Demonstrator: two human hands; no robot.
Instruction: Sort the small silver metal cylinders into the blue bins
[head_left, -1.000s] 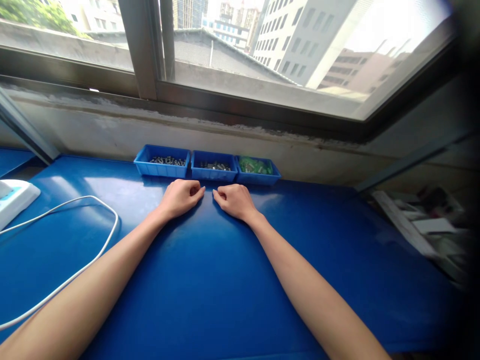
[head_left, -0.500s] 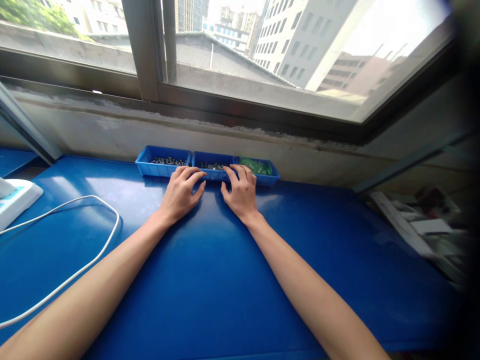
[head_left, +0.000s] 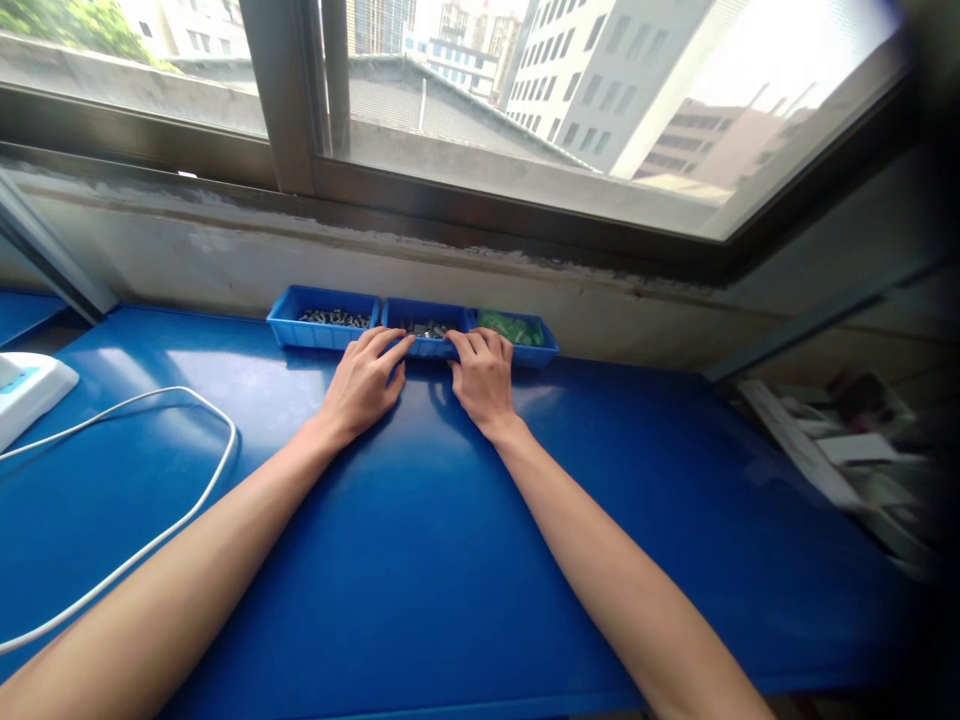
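Note:
Three small blue bins stand in a row at the back of the blue table (head_left: 420, 560), under the window. The left bin (head_left: 322, 322) and the middle bin (head_left: 424, 330) hold small dark metal parts; the right bin (head_left: 519, 332) holds green pieces. My left hand (head_left: 364, 385) lies open with its fingers stretched to the front edge of the middle bin. My right hand (head_left: 484, 378) is open too, its fingertips on the front edge between the middle and right bins. Neither hand holds anything.
A white cable (head_left: 150, 470) loops across the table's left side from a white device (head_left: 26, 385) at the left edge. A concrete sill and window frame (head_left: 285, 100) rise behind the bins. Blurred papers and clutter (head_left: 847, 450) lie off the table's right end.
Both hands have gone from loose fists on the table to outstretched fingers, and have slid forward until the fingertips reach the bins' front edges.

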